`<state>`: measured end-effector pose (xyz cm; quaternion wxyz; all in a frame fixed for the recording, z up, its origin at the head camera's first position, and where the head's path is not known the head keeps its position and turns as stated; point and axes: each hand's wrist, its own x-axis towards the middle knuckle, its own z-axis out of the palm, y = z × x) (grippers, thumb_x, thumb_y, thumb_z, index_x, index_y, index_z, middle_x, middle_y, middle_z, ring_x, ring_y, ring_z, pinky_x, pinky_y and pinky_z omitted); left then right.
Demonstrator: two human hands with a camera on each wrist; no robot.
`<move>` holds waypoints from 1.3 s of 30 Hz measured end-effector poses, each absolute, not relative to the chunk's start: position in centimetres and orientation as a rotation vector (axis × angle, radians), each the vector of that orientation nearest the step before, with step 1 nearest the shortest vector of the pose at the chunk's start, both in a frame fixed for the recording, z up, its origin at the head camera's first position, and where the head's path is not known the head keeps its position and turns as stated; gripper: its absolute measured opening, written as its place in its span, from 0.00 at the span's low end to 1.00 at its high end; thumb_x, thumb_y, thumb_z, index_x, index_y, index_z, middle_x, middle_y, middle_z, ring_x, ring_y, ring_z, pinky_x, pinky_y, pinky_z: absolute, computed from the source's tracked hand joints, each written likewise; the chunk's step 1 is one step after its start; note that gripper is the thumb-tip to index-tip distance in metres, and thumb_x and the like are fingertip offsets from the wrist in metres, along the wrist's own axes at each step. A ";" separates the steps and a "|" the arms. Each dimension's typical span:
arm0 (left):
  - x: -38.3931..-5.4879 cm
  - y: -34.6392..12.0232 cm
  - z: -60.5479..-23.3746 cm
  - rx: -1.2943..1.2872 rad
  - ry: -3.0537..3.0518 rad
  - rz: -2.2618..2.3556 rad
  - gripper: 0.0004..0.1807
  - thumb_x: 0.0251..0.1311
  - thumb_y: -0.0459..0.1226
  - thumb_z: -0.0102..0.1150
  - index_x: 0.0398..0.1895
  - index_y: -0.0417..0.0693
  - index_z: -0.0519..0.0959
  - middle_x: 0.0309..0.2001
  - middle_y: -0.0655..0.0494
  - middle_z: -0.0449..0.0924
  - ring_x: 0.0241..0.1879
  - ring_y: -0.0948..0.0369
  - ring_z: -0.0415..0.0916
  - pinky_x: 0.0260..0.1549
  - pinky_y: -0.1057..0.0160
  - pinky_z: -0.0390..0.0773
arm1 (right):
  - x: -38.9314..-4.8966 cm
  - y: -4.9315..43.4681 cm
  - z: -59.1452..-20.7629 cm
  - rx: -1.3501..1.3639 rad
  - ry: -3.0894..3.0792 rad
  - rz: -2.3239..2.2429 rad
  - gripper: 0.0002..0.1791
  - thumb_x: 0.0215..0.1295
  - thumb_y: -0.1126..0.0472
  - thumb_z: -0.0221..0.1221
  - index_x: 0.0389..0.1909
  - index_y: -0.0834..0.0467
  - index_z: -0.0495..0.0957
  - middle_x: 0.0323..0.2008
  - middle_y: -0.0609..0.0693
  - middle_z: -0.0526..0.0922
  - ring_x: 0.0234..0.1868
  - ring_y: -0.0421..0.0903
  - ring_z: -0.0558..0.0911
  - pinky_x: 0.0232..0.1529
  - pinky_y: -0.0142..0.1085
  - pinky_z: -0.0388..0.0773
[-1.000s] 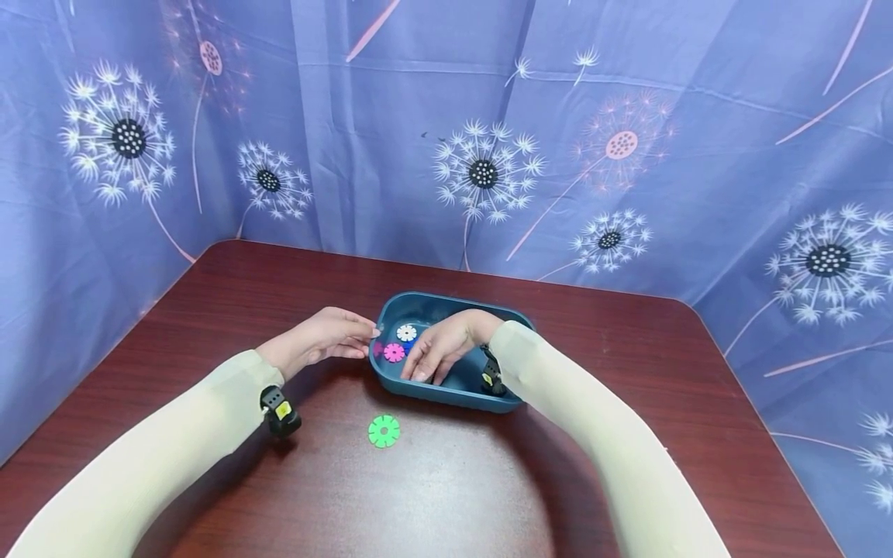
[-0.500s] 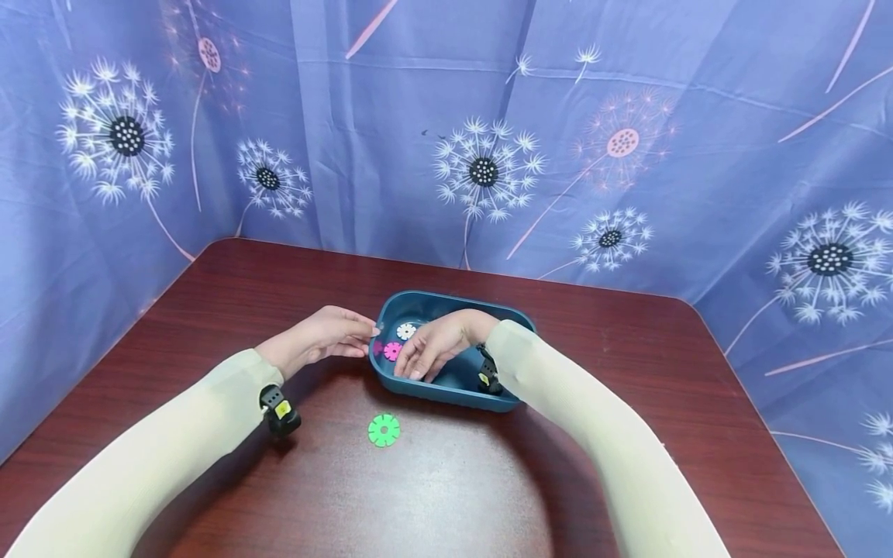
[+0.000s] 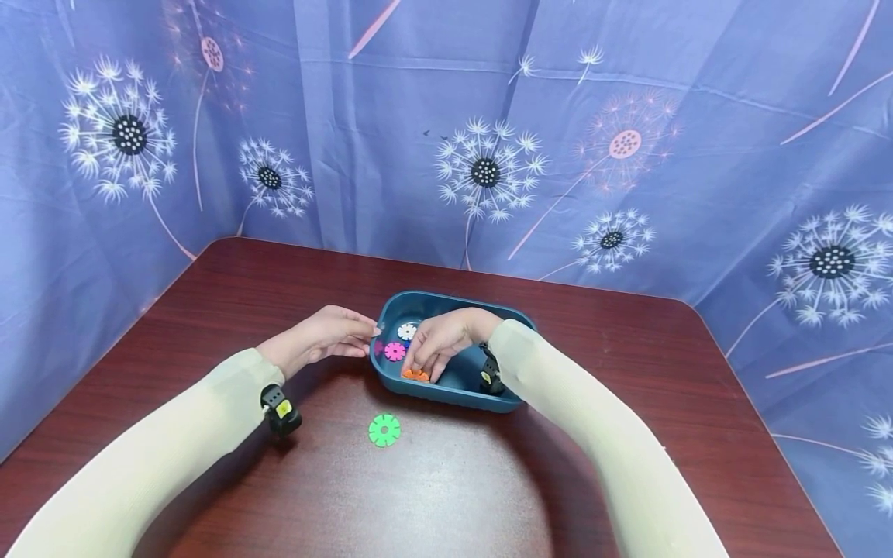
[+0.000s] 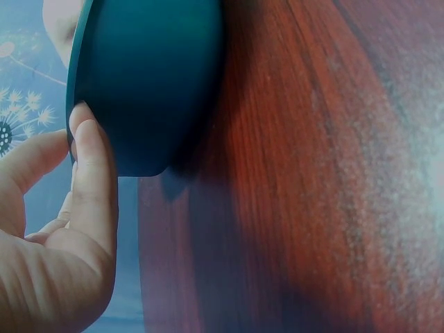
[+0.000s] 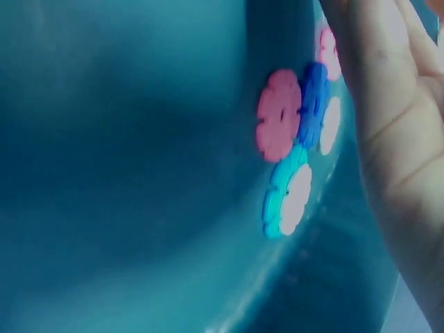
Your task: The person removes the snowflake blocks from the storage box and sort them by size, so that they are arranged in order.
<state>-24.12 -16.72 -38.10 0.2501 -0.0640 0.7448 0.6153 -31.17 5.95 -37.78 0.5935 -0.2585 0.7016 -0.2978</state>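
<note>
In the head view a dark teal plastic tub stands on the table. My left hand pinches its left rim between thumb and fingers; the left wrist view shows the fingers against the tub's outer wall. My right hand reaches inside, fingertips down, and pinches an orange notched plastic disc near the front wall. More such discs lie in the tub's left end: a white disc, a pink disc, a blue disc and a cyan disc, some overlapping.
A green notched disc lies on the dark red wood table in front of the tub. A blue dandelion-print curtain hangs behind the table and along its sides.
The orange disc has come into sight between my right fingers, which have lifted slightly after shifting a little left. My left hand stays at the rim.
</note>
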 end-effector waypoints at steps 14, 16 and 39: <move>-24.1 -16.6 -37.9 -0.185 2.042 1.658 0.24 0.71 0.35 0.58 0.65 0.28 0.73 0.34 0.53 0.87 0.26 0.67 0.82 0.31 0.73 0.87 | -32.1 9.4 -36.6 -0.522 1.818 -0.628 0.15 0.71 0.70 0.59 0.56 0.69 0.81 0.40 0.48 0.88 0.37 0.39 0.85 0.42 0.29 0.89; -24.1 -16.6 -38.0 -0.188 2.041 1.659 0.24 0.71 0.35 0.58 0.65 0.28 0.73 0.34 0.53 0.86 0.26 0.67 0.82 0.31 0.72 0.87 | -32.1 10.0 -36.3 -0.514 1.837 -0.632 0.16 0.71 0.69 0.59 0.57 0.68 0.81 0.41 0.49 0.88 0.39 0.40 0.85 0.43 0.30 0.89; -23.8 -16.8 -38.1 -0.159 2.018 1.694 0.26 0.72 0.34 0.57 0.66 0.26 0.70 0.32 0.56 0.86 0.26 0.68 0.82 0.32 0.73 0.88 | -28.1 15.1 -30.5 -0.418 2.197 -0.846 0.16 0.68 0.61 0.65 0.53 0.63 0.84 0.42 0.51 0.91 0.41 0.42 0.85 0.54 0.45 0.88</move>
